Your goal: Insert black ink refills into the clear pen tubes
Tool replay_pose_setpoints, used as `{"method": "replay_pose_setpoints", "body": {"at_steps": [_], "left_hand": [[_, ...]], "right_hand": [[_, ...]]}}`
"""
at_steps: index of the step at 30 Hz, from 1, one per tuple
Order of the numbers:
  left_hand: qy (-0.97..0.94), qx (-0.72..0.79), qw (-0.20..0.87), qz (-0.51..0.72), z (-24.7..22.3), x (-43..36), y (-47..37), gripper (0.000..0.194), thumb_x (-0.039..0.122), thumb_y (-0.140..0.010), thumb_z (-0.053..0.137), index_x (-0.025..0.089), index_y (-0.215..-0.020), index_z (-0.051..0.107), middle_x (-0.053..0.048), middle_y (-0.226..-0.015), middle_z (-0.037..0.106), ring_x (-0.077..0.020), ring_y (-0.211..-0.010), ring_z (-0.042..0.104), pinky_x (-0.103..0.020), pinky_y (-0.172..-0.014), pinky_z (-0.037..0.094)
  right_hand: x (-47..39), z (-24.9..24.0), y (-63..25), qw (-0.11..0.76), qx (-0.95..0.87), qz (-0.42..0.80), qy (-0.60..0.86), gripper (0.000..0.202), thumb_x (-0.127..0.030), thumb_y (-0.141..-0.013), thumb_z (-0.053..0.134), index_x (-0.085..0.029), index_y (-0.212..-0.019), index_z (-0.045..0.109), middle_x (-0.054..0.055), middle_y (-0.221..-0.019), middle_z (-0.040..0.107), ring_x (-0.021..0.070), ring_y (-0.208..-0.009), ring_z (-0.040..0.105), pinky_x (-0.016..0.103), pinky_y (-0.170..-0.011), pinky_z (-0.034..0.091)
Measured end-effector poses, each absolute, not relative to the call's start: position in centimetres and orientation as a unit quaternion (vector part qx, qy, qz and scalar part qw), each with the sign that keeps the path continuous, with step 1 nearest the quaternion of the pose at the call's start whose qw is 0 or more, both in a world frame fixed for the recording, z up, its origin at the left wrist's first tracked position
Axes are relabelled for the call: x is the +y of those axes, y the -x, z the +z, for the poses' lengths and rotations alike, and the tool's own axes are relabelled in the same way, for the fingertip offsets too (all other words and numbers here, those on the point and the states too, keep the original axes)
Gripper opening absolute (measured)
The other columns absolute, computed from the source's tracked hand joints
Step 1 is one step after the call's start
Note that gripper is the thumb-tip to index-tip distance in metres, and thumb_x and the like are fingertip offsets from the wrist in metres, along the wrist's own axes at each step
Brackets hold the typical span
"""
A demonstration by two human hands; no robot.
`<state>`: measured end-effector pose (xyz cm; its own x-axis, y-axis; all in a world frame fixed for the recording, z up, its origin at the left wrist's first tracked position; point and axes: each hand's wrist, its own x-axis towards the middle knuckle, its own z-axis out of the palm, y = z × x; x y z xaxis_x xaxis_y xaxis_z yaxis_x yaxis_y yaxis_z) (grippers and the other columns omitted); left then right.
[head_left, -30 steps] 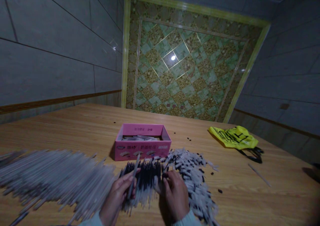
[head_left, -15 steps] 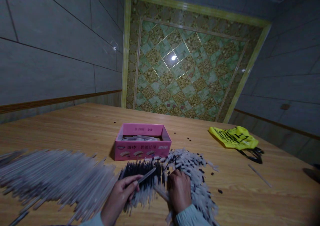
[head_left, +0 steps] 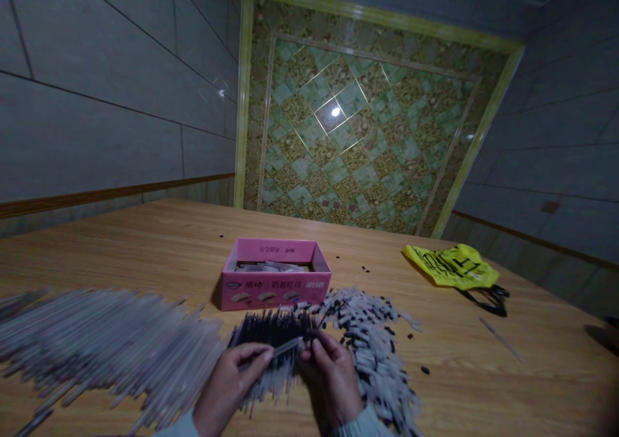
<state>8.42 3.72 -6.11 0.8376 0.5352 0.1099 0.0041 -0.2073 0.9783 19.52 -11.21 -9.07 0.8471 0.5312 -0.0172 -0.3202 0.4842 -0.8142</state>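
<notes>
My left hand [head_left: 235, 379] pinches a slim translucent tube [head_left: 288, 346] that looks like a pen barrel, pointing right. At the tube's far end, the fingers of my right hand [head_left: 334, 374] are closed together; what they hold is too small to make out. Beneath and behind both hands lies a bundle of thin dark sticks [head_left: 271, 326] with pale lower ends, resembling pen refills. Beside my right hand spreads a heap of small whitish and black pieces [head_left: 380, 353], cap-like in shape. Left of my left hand is a broad pile of translucent tubes [head_left: 116, 340].
A pink open box [head_left: 275, 292] with tubes inside stands behind the bundle. Farther right on the wooden table [head_left: 367, 237] lie a yellow bag [head_left: 452, 266] with black print, a black strap-like item [head_left: 488, 301] and a single tube [head_left: 501, 339].
My right hand has moved left from the heap of small pieces to the end of the tube. The tube in my left hand has tipped lower at its far end.
</notes>
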Motion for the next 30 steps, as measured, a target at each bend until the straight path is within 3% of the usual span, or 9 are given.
{"method": "replay_pose_setpoints", "body": {"at_steps": [5,12,30], "left_hand": [[-0.757,0.172,0.595,0.210,-5.9,3.5,-8.4,0.031,0.044,-0.068,0.066,0.018,-0.081,0.076,-0.008,-0.086,0.076,-0.0279,-0.085,0.067,-0.035,-0.082,0.049],[-0.763,0.175,0.584,0.212,-5.8,3.6,-8.4,0.028,0.043,-0.068,0.066,0.020,-0.078,0.076,-0.007,-0.084,0.076,-0.0275,-0.085,0.067,-0.033,-0.081,0.049],[-0.784,0.167,0.562,0.202,-5.9,3.5,-8.4,0.025,0.042,-0.069,0.064,0.021,-0.073,0.077,-0.006,-0.079,0.076,-0.0276,-0.082,0.067,-0.031,-0.077,0.049]], "right_hand": [[-11.7,-8.5,-19.6,0.860,-0.086,0.268,0.427,0.041,-0.027,-0.055,0.086,-0.011,-0.087,0.065,0.010,-0.080,0.072,0.0161,-0.067,0.068,0.028,-0.067,0.052],[-11.6,-8.3,-19.7,0.855,-0.101,0.230,0.454,0.039,-0.033,-0.054,0.085,-0.012,-0.080,0.065,0.002,-0.061,0.066,0.0117,-0.049,0.060,0.025,-0.052,0.051],[-11.3,-8.3,-18.8,0.833,-0.150,0.183,0.500,0.032,-0.033,-0.060,0.080,-0.012,-0.083,0.070,0.005,-0.070,0.066,0.0135,-0.057,0.058,0.026,-0.055,0.048]]}}
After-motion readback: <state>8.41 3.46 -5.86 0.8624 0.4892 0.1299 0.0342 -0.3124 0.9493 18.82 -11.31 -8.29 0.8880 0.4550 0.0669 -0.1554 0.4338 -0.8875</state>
